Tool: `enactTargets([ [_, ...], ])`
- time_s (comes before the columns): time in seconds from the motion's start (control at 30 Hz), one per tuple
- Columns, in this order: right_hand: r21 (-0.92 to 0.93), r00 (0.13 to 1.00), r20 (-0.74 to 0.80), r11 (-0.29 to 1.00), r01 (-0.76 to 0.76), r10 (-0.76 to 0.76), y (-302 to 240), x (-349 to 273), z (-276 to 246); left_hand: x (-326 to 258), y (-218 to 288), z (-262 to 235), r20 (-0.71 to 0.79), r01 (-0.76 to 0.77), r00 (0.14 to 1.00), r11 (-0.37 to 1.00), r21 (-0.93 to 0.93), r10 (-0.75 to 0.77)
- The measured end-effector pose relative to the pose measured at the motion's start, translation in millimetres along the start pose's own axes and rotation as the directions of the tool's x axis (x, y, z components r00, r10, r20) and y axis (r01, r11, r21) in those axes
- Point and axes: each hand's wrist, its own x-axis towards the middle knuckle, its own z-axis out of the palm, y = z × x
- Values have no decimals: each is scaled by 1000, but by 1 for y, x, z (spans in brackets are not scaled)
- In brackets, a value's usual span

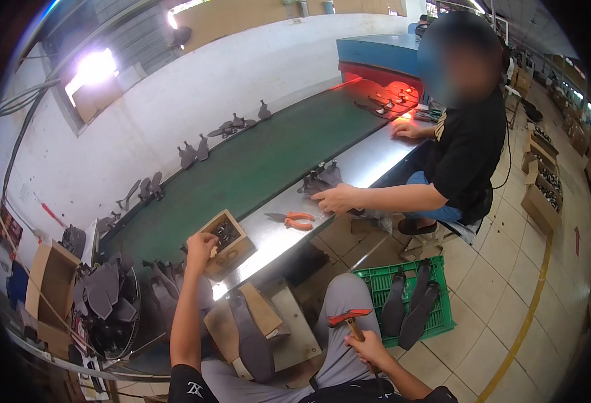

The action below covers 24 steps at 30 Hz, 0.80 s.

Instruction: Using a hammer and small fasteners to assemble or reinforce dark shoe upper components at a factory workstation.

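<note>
My left hand (202, 250) is at the left side of a small wooden box (231, 258) of small dark metal pieces (226, 233). Its fingers are drawn together, and what they hold, if anything, is hidden. Over my right thigh, my right hand (370, 350) grips the wooden handle of a hammer (350, 317) with a red head. A dark grey shoe insole (254, 346) lies in front of me on a wooden block (260, 309). On the metal ledge beyond the box rest pliers (294, 220) with orange handles.
A green conveyor belt (241, 161) runs away along the wall. A co-worker (467, 141) sits on the right, one hand on dark insoles (322, 178). Beside my right knee, a green crate (443, 310) holds insoles. More insoles (100, 292) are heaped at my left.
</note>
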Motion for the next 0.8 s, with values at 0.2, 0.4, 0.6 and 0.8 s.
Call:
enactTargets([
  [0.2,-217,971,-17,949,227,-236,-24,-5,8,-33,50,-16,-220,138,940,879,-456,-262],
  [0.4,53,770,46,771,634,-637,-146,-7,70,-106,151,-46,-47,88,949,406,-910,-310],
  [0.6,183,573,173,598,780,-801,-224,-24,137,-184,201,-66,-19,56,967,285,-957,-255],
  [0.8,301,500,366,608,735,-785,-228,-41,161,-218,218,-82,-306,-174,945,625,-761,-110],
])
